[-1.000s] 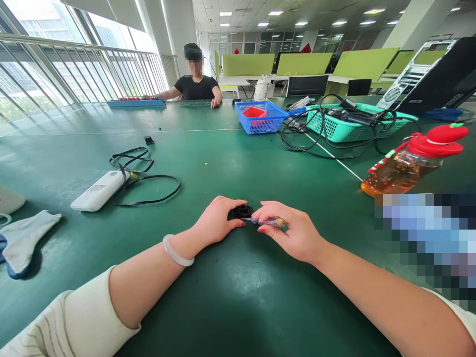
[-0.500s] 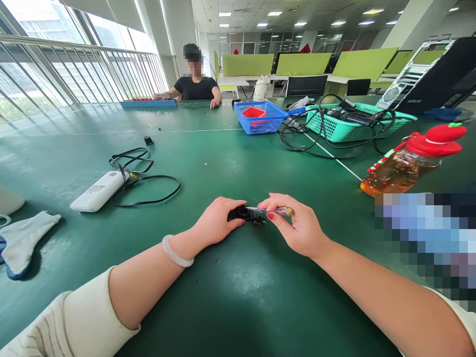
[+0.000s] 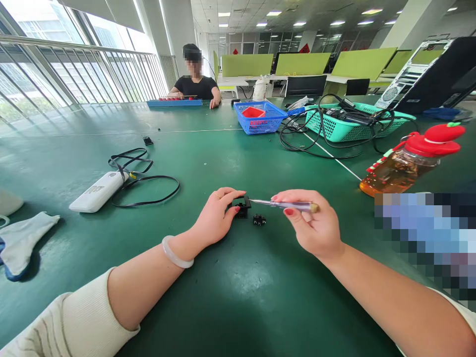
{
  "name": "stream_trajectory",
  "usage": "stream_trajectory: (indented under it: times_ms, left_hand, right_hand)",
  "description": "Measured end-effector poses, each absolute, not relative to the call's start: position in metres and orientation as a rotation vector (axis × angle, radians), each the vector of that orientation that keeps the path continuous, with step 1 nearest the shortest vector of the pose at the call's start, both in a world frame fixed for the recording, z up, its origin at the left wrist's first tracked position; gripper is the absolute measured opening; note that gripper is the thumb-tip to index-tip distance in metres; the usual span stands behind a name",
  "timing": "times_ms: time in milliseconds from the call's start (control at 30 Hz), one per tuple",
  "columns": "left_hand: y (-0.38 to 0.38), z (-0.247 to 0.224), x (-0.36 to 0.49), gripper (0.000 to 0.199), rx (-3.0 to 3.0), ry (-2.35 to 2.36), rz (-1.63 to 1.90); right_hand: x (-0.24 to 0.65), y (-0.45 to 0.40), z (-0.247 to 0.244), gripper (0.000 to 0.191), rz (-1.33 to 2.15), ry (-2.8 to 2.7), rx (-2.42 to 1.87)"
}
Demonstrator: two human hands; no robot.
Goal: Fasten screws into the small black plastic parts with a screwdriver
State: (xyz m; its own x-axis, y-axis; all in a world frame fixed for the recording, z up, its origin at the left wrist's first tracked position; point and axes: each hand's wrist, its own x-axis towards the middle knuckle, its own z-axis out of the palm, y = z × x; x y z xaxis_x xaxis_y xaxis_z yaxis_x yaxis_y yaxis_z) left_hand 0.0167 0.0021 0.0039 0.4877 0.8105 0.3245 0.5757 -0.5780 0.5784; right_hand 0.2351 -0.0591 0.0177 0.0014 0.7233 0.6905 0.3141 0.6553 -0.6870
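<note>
My left hand (image 3: 217, 215) is closed on a small black plastic housing (image 3: 243, 207), gripping it between fingers and thumb against the table. In my right hand (image 3: 316, 225) is a screwdriver (image 3: 297, 205) with a translucent purple handle, held nearly level. Its thin metal tip points left, close to the housing's right side; whether it touches cannot be made out. A small black piece with pale metal contacts (image 3: 259, 219) lies on the green table (image 3: 238, 282), just right of the housing and below the screwdriver.
A white power bank (image 3: 96, 192) with a looped black cable lies left, near a pale glove (image 3: 29, 243). Beyond are a blue basket (image 3: 260, 126), a teal basket (image 3: 344, 131) with cables and a red-lidded bottle (image 3: 412, 161). Across the table sits a person (image 3: 197, 87) beside a blue tray (image 3: 174, 103).
My right hand has drawn the screwdriver back to the right. The housing looks turned in my left hand, and the small black piece shows separately. The far blue tray has shifted right.
</note>
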Motion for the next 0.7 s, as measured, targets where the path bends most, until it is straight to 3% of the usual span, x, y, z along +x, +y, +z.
stream_trajectory:
  times_ms: [133,333,600,700]
  left_hand:
    - [0.005,0.000,0.016,0.042,2.350,1.365,0.869]
    - [0.007,-0.007,0.013,0.047,2.408,1.626,0.554]
    - [0.005,-0.004,0.015,0.037,2.464,1.544,0.515]
    - [0.005,0.000,0.017,0.044,2.495,1.316,0.492]
  right_hand:
    - [0.240,-0.055,0.018,0.013,0.340,-1.400,-0.917]
    - [0.243,-0.049,0.018,0.021,0.405,-1.312,-1.000]
    - [0.237,-0.050,0.015,0.026,0.613,-1.380,-1.022]
    - [0.237,-0.050,0.014,0.026,0.576,-1.395,-0.995]
